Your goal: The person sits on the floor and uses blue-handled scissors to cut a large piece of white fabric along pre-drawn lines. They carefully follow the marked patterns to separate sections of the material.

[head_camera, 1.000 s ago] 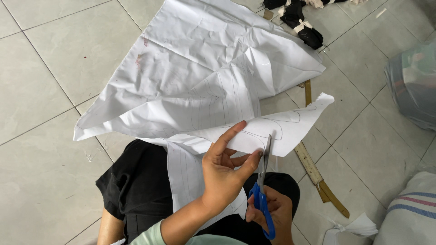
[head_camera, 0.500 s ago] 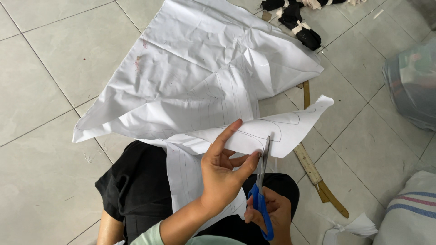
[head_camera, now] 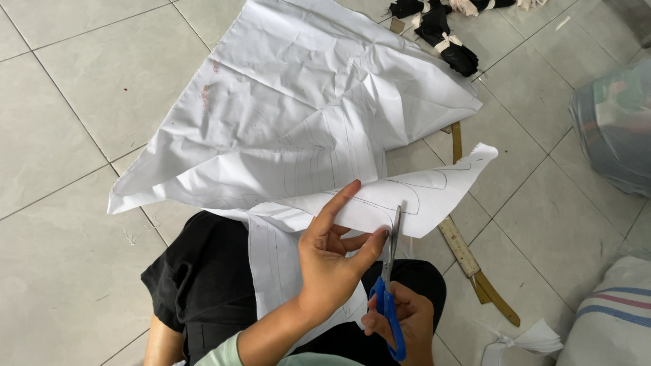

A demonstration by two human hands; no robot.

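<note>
Left hand [head_camera: 336, 261], index finger extended, pinches the white paper pattern [head_camera: 298, 129]; right hand [head_camera: 400, 322] grips blue-handled scissors [head_camera: 390, 285], blades upright at the paper's edge.

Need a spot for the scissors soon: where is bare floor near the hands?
Bare tiles lie left of the white fabric. Another patch sits between the wooden ruler and the striped sack. It is crowded by the lap, left hand and scissors.

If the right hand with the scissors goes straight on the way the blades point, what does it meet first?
The right hand points the blue-handled scissors up at the white paper sheet that the left hand holds; the blades already reach its lower edge, so probably the paper first.
</note>
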